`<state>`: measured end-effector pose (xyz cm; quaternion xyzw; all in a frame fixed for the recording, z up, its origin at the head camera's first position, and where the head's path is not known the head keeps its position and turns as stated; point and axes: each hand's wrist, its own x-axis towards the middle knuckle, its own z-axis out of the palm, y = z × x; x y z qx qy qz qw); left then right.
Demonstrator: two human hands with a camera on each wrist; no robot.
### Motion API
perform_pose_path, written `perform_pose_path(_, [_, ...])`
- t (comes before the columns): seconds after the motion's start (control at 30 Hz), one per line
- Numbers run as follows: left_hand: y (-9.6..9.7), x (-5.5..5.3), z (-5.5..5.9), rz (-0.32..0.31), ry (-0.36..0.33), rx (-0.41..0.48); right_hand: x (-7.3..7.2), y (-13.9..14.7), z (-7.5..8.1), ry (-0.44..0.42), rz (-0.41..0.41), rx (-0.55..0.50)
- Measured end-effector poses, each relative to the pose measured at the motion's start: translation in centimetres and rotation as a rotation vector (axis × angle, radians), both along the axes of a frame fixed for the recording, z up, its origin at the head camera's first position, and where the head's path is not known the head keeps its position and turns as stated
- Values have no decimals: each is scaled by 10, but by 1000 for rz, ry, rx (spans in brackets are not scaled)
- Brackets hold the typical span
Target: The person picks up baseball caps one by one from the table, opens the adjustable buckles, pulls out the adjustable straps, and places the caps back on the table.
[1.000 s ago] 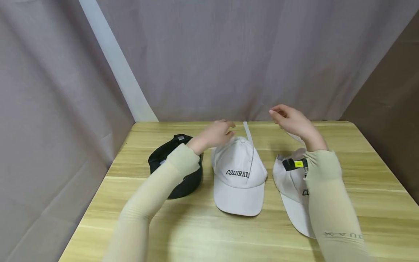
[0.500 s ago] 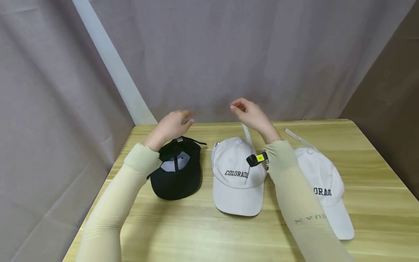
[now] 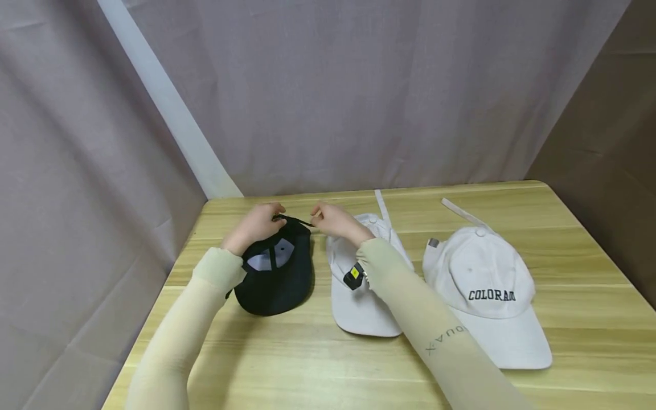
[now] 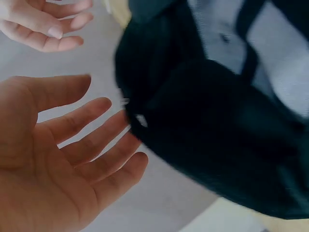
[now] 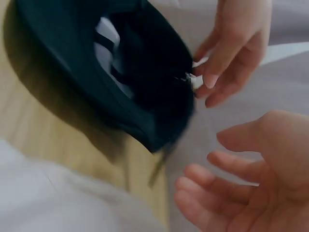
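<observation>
A black baseball cap (image 3: 274, 290) lies at the left of the table, its opening and pale inner panels upward. My left hand (image 3: 253, 226) is at its back edge; in the left wrist view its thumb stands apart from the cap and its fingertips reach the edge. A small metal buckle (image 5: 192, 79) shows there in the right wrist view. From the back edge a thin black strap (image 3: 299, 220) sticks out to the right. My right hand (image 3: 338, 221) hovers at the strap's end, fingers relaxed, above the middle white cap (image 3: 364, 313). Whether it touches the strap is unclear.
Another white cap (image 3: 492, 319), lettered on its front, sits at the right with its pale strap (image 3: 463, 212) stretched backward. The middle cap's strap (image 3: 381, 206) also points back. A grey curtain (image 3: 328, 97) hangs behind the wooden table (image 3: 287, 364).
Both hands have moved left from over the white caps, then come down to the back of the black cap. The right-hand white cap has come into full view. The caps look unmoved.
</observation>
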<state>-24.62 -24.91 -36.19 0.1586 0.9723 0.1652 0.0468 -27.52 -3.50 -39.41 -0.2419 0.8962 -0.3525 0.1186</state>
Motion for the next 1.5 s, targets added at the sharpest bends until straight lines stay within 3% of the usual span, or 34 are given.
perform_pose_path(0.23, [-8,3,-24,32,-16,-46,10,-27,-26,-18,-13,116])
perform_pose_path(0.4, [-2,6,-39,33,-75,-56,15,-33,-46,-10,-32,143])
perform_pose_path(0.67, [5,11,-53,106,-109,-99,22,-39,-51,-17,-47,101])
perform_pose_path(1.0, [7,5,-63,88,-123,-123,21,-41,-58,31,-61,124])
perform_pose_path(1.17, [1,3,-62,75,-155,-53,22,-43,-61,49,-91,101])
perform_pose_path(1.27, [-5,3,-56,72,-129,12,23,-46,-57,34,-109,56])
perform_pose_path(1.37, [-11,3,-40,73,-62,85,24,-49,-50,35,-119,0])
perform_pose_path(1.5, [-18,2,-10,73,95,168,28,-52,-38,69,-127,-102])
